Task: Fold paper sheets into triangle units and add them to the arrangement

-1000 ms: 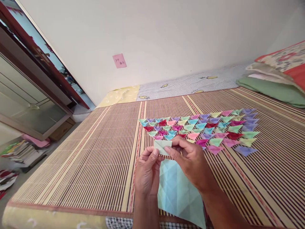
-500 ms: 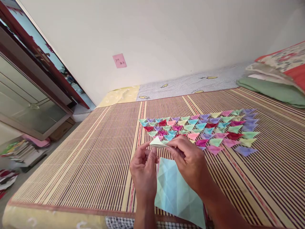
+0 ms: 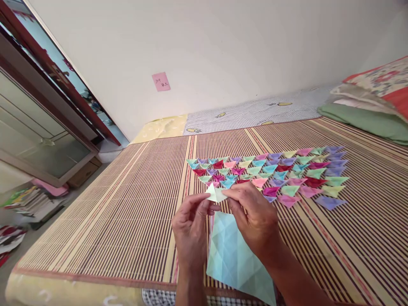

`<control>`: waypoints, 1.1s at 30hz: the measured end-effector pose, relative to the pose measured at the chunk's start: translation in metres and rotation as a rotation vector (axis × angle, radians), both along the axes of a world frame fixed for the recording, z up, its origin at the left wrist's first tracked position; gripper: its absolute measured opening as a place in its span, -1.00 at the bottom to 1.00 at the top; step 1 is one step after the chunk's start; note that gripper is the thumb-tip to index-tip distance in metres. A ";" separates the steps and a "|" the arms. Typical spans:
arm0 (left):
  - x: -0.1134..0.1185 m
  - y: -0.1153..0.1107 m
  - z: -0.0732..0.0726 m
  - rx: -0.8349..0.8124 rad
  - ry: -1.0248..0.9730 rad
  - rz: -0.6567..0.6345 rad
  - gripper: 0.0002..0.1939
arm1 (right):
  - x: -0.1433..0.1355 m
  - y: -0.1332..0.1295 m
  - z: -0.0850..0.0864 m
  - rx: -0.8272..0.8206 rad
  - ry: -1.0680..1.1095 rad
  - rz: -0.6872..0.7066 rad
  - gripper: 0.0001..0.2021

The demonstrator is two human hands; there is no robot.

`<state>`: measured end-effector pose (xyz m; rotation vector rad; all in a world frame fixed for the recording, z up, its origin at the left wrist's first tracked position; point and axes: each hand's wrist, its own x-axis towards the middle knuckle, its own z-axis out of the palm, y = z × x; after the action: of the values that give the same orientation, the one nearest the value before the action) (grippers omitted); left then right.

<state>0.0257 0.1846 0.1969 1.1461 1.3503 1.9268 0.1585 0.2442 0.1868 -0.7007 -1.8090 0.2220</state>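
Observation:
Between my two hands is a small pale green folded paper boat (image 3: 217,194), with a pointed peak facing up. My left hand (image 3: 193,221) pinches its left tip with thumb and fingers. The right end is gripped by my right hand (image 3: 255,216), thumb below and index finger on top. Under my hands lies a creased light blue paper sheet (image 3: 234,255), partly covered by the right forearm. Just beyond, several rows of folded paper boats (image 3: 280,168) in pink, red, green, blue and purple stand on the striped mat (image 3: 127,221); my hands hide a few.
Folded green cloth (image 3: 369,121) and a floral pillow (image 3: 379,85) lie at the far right by the wall. A pink note (image 3: 161,81) is stuck on the wall. Off the bed's left side are a stack of books (image 3: 30,199) and a glass-panelled door (image 3: 41,136).
The pale green paper has turned in my fingers, so its peak and front face now show more. My left fingers have shifted on its left side. The laid-out boats stay in place.

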 end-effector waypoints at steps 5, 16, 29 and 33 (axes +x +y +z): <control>-0.006 0.003 -0.006 -0.018 -0.057 -0.082 -0.89 | -0.001 -0.006 0.003 -0.051 0.119 0.031 -0.75; -0.013 0.005 -0.014 0.070 -0.093 -0.143 -0.91 | -0.008 -0.004 0.005 -0.195 0.251 0.158 -0.77; 0.003 0.001 -0.008 0.104 -0.020 0.113 -0.80 | -0.011 -0.010 0.014 -0.465 0.371 0.329 -0.87; 0.004 0.002 -0.008 0.115 0.018 0.129 -0.84 | -0.012 -0.013 0.012 -0.455 0.372 0.262 -0.88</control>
<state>0.0294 0.1869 0.1886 1.1573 1.3684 2.1147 0.1460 0.2312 0.1990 -0.6770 -1.4953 0.9005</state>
